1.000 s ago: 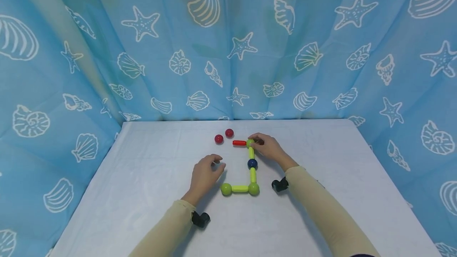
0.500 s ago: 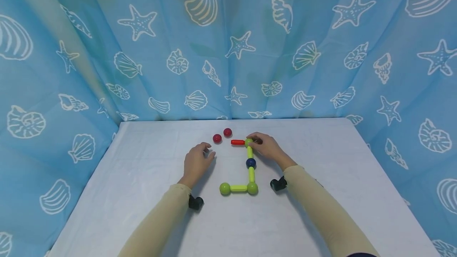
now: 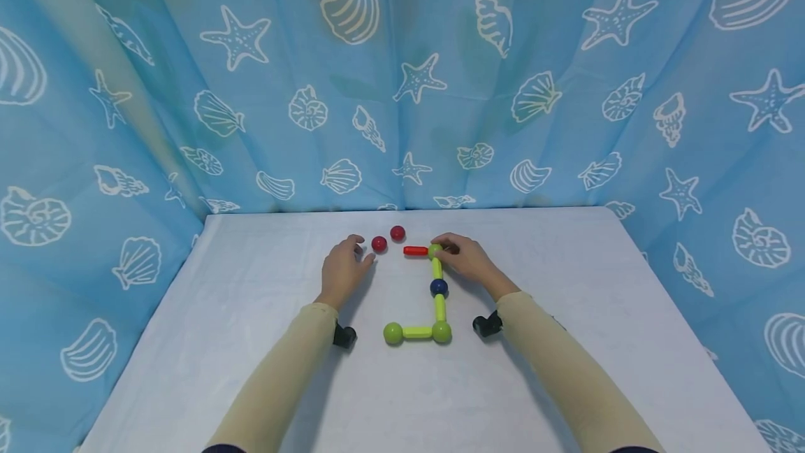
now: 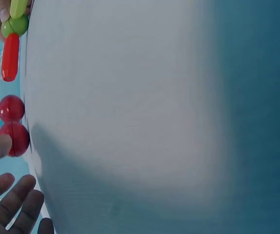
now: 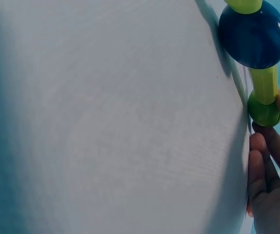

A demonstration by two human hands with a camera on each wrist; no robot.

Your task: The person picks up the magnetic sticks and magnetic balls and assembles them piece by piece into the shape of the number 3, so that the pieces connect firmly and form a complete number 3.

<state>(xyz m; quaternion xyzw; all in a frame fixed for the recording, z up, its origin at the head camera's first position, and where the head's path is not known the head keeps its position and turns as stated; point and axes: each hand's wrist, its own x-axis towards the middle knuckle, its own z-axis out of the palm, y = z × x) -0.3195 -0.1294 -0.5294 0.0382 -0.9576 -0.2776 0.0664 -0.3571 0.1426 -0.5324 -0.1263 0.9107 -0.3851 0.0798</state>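
Note:
My right hand (image 3: 464, 257) pinches the far green ball (image 5: 264, 111) of a ball-and-rod toy chain between thumb and fingers. From that ball a red rod (image 3: 416, 251) points left, its outer end bare. Toward me run a yellow-green rod (image 3: 437, 268), a dark blue ball (image 3: 439, 286), another rod (image 3: 440, 308) and a green corner ball (image 3: 441, 331). A last rod (image 3: 417, 333) leads left to a green end ball (image 3: 393, 333). My left hand (image 3: 342, 268), fingers spread and holding nothing, is just left of two loose red balls (image 3: 379, 244) (image 4: 11, 108).
A white cloth covers the table (image 3: 264, 271). Behind it and at both sides hangs a blue curtain (image 3: 402, 124) with white shells and starfish. A black wrist camera (image 3: 344, 336) is on the left sleeve and another black camera (image 3: 487, 325) on the right.
My left hand has moved away from me and a little left, from beside the chain to beside the red balls. My right hand keeps its pinch on the far green ball.

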